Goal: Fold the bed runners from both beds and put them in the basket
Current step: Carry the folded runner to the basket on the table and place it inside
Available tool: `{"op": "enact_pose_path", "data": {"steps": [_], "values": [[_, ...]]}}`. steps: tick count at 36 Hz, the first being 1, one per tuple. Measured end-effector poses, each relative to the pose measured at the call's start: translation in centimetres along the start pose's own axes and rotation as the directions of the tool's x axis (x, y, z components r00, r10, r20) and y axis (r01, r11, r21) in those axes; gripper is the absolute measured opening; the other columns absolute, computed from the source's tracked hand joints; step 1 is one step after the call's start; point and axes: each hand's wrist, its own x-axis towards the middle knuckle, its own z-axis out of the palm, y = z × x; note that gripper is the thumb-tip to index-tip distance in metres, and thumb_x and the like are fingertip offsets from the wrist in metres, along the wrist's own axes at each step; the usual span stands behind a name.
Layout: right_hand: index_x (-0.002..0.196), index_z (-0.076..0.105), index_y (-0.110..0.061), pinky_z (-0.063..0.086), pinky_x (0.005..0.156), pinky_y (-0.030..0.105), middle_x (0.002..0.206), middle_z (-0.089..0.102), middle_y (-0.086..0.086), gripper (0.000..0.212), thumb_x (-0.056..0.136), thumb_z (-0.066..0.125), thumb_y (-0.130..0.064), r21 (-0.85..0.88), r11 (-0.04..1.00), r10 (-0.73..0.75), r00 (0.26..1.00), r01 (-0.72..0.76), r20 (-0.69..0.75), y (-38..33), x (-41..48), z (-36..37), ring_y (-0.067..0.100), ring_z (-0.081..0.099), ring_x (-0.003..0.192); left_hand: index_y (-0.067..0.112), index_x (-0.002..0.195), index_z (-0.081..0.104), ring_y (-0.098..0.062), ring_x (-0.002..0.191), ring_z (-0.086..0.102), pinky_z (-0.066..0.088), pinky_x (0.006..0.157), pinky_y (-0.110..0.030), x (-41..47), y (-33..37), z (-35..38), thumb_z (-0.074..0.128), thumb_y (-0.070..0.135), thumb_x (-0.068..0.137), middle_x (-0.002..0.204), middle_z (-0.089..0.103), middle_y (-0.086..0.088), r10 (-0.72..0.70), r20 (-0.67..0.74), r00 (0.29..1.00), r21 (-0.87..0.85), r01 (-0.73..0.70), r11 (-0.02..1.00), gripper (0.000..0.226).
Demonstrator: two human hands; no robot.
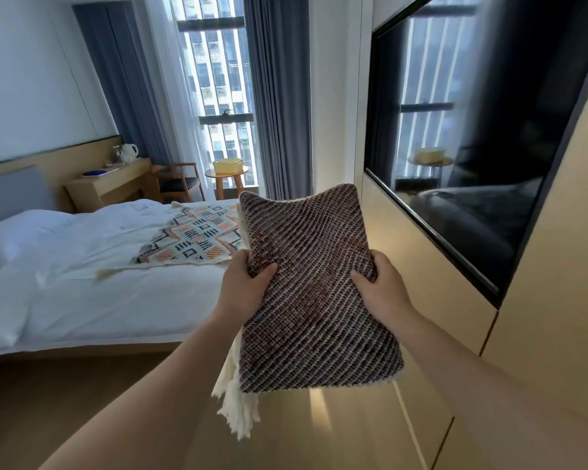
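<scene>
I hold the folded dark runner point(314, 286) in the air near the foot of the bed point(82, 283). My left grip point(243, 283) and right grip point(382, 286) are each closed on a side edge, thumbs on top. The basket point(228, 165) sits well apart, on the small round desk point(226, 176) by the window. The cream fringe point(235, 401) hangs loose below my left grip. On the walk it could pull the layers open. I pinch only the edges, so the fold may sag or slip. The patterned runner point(197, 237) lies spread on the bed, not yet folded.
</scene>
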Motion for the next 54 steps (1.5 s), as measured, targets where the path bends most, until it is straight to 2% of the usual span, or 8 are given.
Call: {"op": "enact_pose_path", "data": {"steps": [10,18,25,30,35,38,45,54], "values": [[0.128,0.048,-0.022,0.047,0.086,0.031,0.106,0.059,-0.006,0.036,0.093,0.058,-0.025,0.022,0.999,0.024,0.998,-0.025,0.054,3.7,16.4,-1.0,0.014,0.058,0.097,0.019,0.103,0.054,-0.015,0.088,0.063,0.051,0.078,-0.035,13.3,-0.5,8.3,0.069,0.024,0.085,0.097,0.064,0.002,-0.036,-0.057,0.998,-0.003,0.036,0.999,0.023],[0.124,0.05,-0.021,0.052,0.087,0.038,0.108,0.063,-0.005,0.034,0.092,0.06,-0.028,0.036,0.998,0.053,0.995,-0.056,0.08,6.6,26.0,1.0,0.015,0.061,0.097,0.017,0.105,0.051,-0.011,0.086,0.063,0.05,0.075,-0.029,22.4,-2.9,12.5,0.068,0.021,0.087,0.095,0.064,0.004,-0.052,-0.06,0.997,-0.046,0.05,0.998,0.025],[0.121,0.049,-0.022,0.053,0.085,0.035,0.105,0.062,-0.006,0.037,0.089,0.064,-0.033,0.012,0.998,0.062,0.996,-0.063,0.058,8.2,35.3,5.3,0.015,0.062,0.096,0.016,0.105,0.053,-0.012,0.086,0.062,0.048,0.077,-0.031,32.4,-7.2,14.3,0.068,0.023,0.086,0.094,0.065,0.003,-0.03,-0.06,0.998,-0.018,0.029,0.999,0.025],[0.12,0.049,-0.021,0.051,0.08,0.032,0.1,0.059,-0.008,0.044,0.085,0.067,-0.04,0.006,0.996,0.087,0.996,-0.087,-0.015,8.5,42.6,9.8,0.014,0.061,0.091,0.019,0.102,0.053,-0.009,0.083,0.06,0.046,0.076,-0.03,40.8,-10.2,14.5,0.068,0.026,0.085,0.089,0.062,0.01,-0.004,-0.046,0.999,0.016,0.005,1.0,0.024],[0.117,0.05,-0.022,0.049,0.074,0.029,0.095,0.057,-0.011,0.044,0.084,0.068,-0.043,0.034,0.99,0.139,0.988,-0.138,-0.061,7.3,49.4,13.9,0.012,0.059,0.085,0.018,0.104,0.054,0.001,0.078,0.055,0.04,0.062,-0.017,48.8,-11.6,13.8,0.066,0.027,0.087,0.088,0.061,0.013,0.019,-0.015,1.0,0.036,-0.018,0.999,0.023],[0.113,0.054,-0.022,0.046,0.067,0.024,0.092,0.058,-0.014,0.037,0.084,0.067,-0.043,0.05,0.99,0.137,0.988,-0.134,-0.074,7.2,52.8,15.7,0.006,0.058,0.081,0.021,0.102,0.05,0.003,0.078,0.054,0.038,0.063,-0.016,52.9,-12.2,13.6,0.065,0.027,0.088,0.087,0.058,0.016,0.023,0.009,1.0,0.03,-0.023,0.999,0.022],[0.117,0.057,-0.02,0.048,0.078,0.029,0.101,0.061,-0.006,0.035,0.089,0.061,-0.041,0.001,0.989,0.146,0.985,-0.146,-0.096,8.6,60.1,18.8,0.017,0.06,0.09,0.021,0.1,0.051,0.003,0.08,0.055,0.041,0.064,-0.015,60.0,-14.3,15.0,0.066,0.023,0.088,0.087,0.059,0.015,0.039,0.02,0.999,-0.001,-0.039,0.999,0.02],[0.117,0.057,-0.019,0.046,0.077,0.029,0.105,0.063,-0.003,0.028,0.096,0.053,-0.037,-0.052,0.991,0.121,0.99,-0.124,-0.066,13.2,71.4,21.1,0.019,0.059,0.091,0.018,0.103,0.053,-0.001,0.081,0.057,0.042,0.067,-0.014,70.0,-17.7,20.2,0.066,0.022,0.087,0.088,0.06,0.014,-0.004,0.004,1.0,-0.002,0.004,1.0,0.02]]}}
